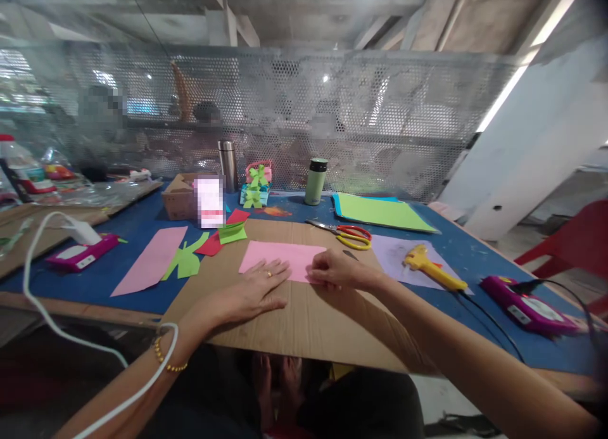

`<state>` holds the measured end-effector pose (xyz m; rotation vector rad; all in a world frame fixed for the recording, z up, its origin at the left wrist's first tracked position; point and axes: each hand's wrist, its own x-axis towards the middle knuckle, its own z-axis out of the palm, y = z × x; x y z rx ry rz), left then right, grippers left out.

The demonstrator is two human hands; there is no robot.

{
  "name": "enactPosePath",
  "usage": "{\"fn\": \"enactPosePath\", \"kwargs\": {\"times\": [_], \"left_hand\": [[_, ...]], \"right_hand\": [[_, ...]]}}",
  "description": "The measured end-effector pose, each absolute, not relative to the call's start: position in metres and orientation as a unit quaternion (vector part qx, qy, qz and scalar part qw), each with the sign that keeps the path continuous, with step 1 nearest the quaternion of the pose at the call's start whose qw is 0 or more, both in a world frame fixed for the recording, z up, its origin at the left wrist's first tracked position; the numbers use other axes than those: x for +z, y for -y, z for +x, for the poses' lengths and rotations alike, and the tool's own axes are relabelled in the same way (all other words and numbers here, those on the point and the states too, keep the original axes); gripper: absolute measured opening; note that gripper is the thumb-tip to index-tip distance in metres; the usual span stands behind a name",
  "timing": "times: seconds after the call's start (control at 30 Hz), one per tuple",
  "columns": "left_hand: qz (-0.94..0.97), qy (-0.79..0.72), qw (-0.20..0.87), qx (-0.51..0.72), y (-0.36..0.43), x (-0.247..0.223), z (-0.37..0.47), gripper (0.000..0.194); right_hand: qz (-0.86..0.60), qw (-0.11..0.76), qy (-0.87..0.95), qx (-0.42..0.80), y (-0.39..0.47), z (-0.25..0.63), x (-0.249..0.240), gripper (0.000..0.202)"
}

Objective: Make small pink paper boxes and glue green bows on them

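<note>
A rectangular sheet of pink paper (285,254) lies on the brown cardboard (304,318) in front of me. My left hand (266,284) rests flat over its left part, fingers stretched out, pressing it down. At the sheet's lower right edge my right hand (339,269) is closed, its curled fingertips pinching the paper; the exact grip is partly hidden. Just beyond that hand lie scissors (349,234) with red and yellow handles. A yellow glue gun (432,269) rests on a lilac sheet (387,252) to the right.
To the left are another pink sheet (154,258), green paper cutouts (187,260) and red paper (209,244). A green tumbler (315,182), a steel flask (228,166) and stacked green sheets (384,212) stand or lie farther back. Purple power strips (527,306) sit at both sides; a white cable (61,331) crosses my left arm.
</note>
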<state>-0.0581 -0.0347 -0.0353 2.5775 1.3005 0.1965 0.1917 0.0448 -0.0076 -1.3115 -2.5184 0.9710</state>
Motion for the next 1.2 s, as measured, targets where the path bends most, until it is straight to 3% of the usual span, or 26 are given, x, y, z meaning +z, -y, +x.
{"fn": "enactPosePath", "kwargs": {"times": [0.13,0.2,0.43,0.83,1.2], "left_hand": [[0.843,-0.503,0.064,0.179,0.029,-0.033,-0.045,0.039],[0.804,-0.558,0.033,0.202,0.028,-0.03,-0.031,0.035],[0.757,-0.641,0.099,0.078,0.011,-0.016,0.001,0.041],[0.742,-0.642,0.192,0.038,-0.007,-0.009,-0.023,0.021],[0.707,-0.68,0.192,0.022,0.0,0.002,-0.087,0.027]], "right_hand": [[-0.435,0.062,0.875,0.202,-0.044,0.193,-0.013,0.014],[-0.439,0.056,0.88,0.172,-0.043,0.192,-0.012,0.014],[-0.43,0.059,0.89,0.14,-0.034,0.189,-0.01,0.012],[-0.431,0.056,0.892,0.125,-0.029,0.189,-0.007,0.014],[-0.419,0.069,0.898,0.119,-0.043,0.193,-0.021,0.018]]}}
